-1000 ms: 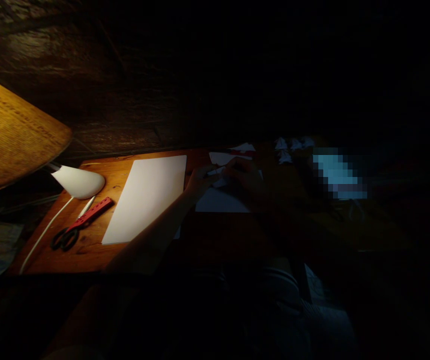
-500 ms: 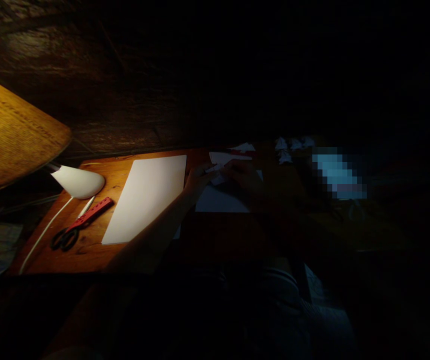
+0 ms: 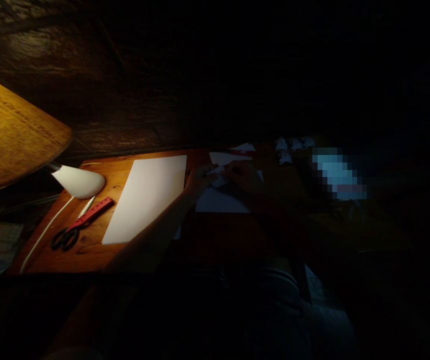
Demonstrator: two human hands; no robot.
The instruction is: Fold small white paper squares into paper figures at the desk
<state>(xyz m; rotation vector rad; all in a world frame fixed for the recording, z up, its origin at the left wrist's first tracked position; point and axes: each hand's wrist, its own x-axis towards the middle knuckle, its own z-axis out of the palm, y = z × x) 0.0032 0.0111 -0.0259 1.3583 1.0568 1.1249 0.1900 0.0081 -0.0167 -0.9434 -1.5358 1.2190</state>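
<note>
Between my two hands is a small folded piece of white paper [image 3: 219, 180], dim in the shadow. My left hand [image 3: 199, 180] grips its left side, fingers bent round the edge. At its right side, my right hand [image 3: 239, 174] pinches the paper. Below them lies a white sheet [image 3: 222, 201], partly covered by the hands and their shadow. Another paper piece [image 3: 230, 158] rests just behind the hands. A large stack of white paper [image 3: 150, 192] lies lit to the left, my left forearm crossing its lower right corner.
Scissors with black handles [image 3: 70, 239] and a red perforated strip [image 3: 96, 210] lie at left beside a white lamp base [image 3: 81, 182] with a cord. Several small folded paper shapes [image 3: 284, 150] stand at the back right. A bright pixelated patch [image 3: 337, 172] glows farther right.
Both hands stay in nearly the same place. The folded paper between them has shifted slightly in angle, and my fingers have moved a little on it.
</note>
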